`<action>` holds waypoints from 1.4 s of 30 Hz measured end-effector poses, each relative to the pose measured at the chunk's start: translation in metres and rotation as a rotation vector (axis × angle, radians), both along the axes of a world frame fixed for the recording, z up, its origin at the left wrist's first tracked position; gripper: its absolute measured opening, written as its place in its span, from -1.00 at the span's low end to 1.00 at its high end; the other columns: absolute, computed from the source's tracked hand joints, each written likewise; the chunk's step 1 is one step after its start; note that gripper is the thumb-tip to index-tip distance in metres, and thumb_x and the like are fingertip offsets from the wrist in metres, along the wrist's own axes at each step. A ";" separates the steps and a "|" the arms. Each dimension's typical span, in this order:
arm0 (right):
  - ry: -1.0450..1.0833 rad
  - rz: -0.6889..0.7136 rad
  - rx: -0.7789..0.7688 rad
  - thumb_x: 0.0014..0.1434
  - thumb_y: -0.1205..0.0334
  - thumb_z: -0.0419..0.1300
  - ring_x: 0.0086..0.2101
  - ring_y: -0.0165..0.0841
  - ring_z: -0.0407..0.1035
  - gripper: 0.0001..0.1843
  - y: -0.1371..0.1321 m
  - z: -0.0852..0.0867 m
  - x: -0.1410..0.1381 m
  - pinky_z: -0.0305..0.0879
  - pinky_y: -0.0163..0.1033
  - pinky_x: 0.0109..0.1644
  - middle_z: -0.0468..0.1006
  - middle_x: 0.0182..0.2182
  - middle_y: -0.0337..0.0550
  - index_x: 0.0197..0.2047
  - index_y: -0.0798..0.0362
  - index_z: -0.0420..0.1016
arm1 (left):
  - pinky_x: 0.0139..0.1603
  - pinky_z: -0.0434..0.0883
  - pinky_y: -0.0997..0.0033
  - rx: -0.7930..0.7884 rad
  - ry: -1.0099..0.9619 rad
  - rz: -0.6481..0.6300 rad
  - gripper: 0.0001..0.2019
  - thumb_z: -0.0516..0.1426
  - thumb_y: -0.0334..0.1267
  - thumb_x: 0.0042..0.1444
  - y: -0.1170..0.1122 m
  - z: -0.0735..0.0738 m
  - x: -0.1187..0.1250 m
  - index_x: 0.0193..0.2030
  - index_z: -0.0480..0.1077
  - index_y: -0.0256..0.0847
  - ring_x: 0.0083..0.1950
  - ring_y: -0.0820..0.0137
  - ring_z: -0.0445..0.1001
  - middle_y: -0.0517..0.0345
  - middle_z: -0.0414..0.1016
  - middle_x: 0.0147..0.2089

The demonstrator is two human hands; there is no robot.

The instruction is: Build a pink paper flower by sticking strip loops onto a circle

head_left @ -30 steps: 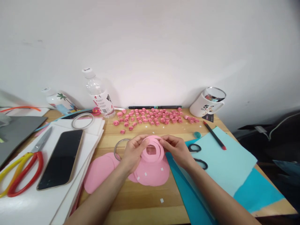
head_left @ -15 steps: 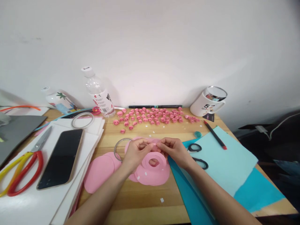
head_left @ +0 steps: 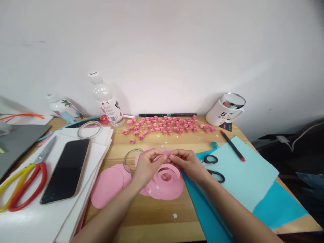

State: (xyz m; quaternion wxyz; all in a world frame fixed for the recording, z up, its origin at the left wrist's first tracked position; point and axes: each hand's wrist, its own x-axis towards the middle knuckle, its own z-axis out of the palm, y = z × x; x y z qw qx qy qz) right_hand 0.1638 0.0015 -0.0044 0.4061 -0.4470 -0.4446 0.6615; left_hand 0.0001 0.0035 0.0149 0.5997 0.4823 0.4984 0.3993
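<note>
Between my fingertips is a spiral strip of pink paper (head_left: 175, 170), its coils hanging below my hands in loops. My left hand (head_left: 149, 166) is closed in a pinch at the strip's end, and my right hand (head_left: 186, 164) pinches it just beside, the fingertips nearly meeting. Part of the strip is hidden behind the fingers. Under it lie flat pink paper discs (head_left: 167, 193), with more pink discs (head_left: 108, 189) to the left. A thin ring (head_left: 125, 161), like a tape roll, rests by my left hand. Beyond my hands sit many small rolled pink paper coils (head_left: 157, 129).
At left, white sheets (head_left: 87, 162) carry a phone (head_left: 67, 170), red-and-yellow scissors (head_left: 37, 172) and a tape roll (head_left: 89, 130). A bottle (head_left: 110, 104) and a mug (head_left: 221, 113) stand by the wall. Black-handled scissors (head_left: 215, 175) and a red-tipped pen (head_left: 233, 146) lie on blue paper (head_left: 278, 206) at right.
The pink spiral's loops have shifted and opened, now hanging tilted with a wider gap between coils. Both hands stay in nearly the same place, still pinching.
</note>
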 end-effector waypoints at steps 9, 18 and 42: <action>0.190 0.061 -0.096 -0.02 0.17 0.31 -0.45 -0.44 0.43 -0.83 0.000 -0.004 0.000 0.32 -0.32 -0.32 0.59 -0.46 -0.18 -0.39 0.11 0.57 | -0.46 0.37 0.51 0.022 0.028 0.032 -0.82 0.23 -0.19 -0.13 -0.001 0.004 0.001 -0.51 0.36 -0.24 -0.46 0.44 0.46 0.23 0.46 -0.54; 0.133 0.003 -0.054 -0.13 0.24 0.38 -0.45 -0.43 0.45 -0.85 -0.001 -0.007 -0.001 0.33 -0.31 -0.30 0.62 -0.46 -0.20 -0.42 0.07 0.57 | -0.43 0.32 0.52 0.076 0.095 0.017 -0.81 0.22 -0.19 -0.11 -0.002 -0.002 0.002 -0.50 0.36 -0.27 -0.45 0.49 0.38 0.24 0.40 -0.50; 0.011 0.007 0.016 -0.06 0.13 0.32 -0.39 -0.37 0.45 -0.78 0.002 -0.004 0.003 0.34 -0.24 -0.22 0.61 -0.41 -0.15 -0.35 0.08 0.57 | -0.38 0.38 0.49 0.028 0.038 0.017 -0.82 0.23 -0.18 -0.11 -0.001 0.000 -0.001 -0.45 0.43 -0.27 -0.39 0.41 0.46 0.15 0.51 -0.45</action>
